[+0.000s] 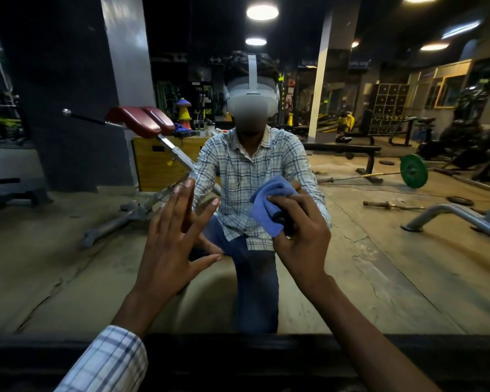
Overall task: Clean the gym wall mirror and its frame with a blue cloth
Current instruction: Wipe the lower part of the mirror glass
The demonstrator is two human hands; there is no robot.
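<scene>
The wall mirror fills nearly the whole view and reflects the gym and a kneeling person in a checked shirt. Its dark lower frame runs across the bottom. My left hand is raised in front of the glass with fingers spread and straight; its fingertips meet their own reflection. My right hand grips a bunched blue cloth and holds it up at the mirror, right of centre. A small dark object sits under the cloth in that hand; I cannot tell what it is.
Everything else is seen as a reflection: an inclined bench with red pads, a barbell with a green plate, a flat bench, a curved grey bar and a wooden box.
</scene>
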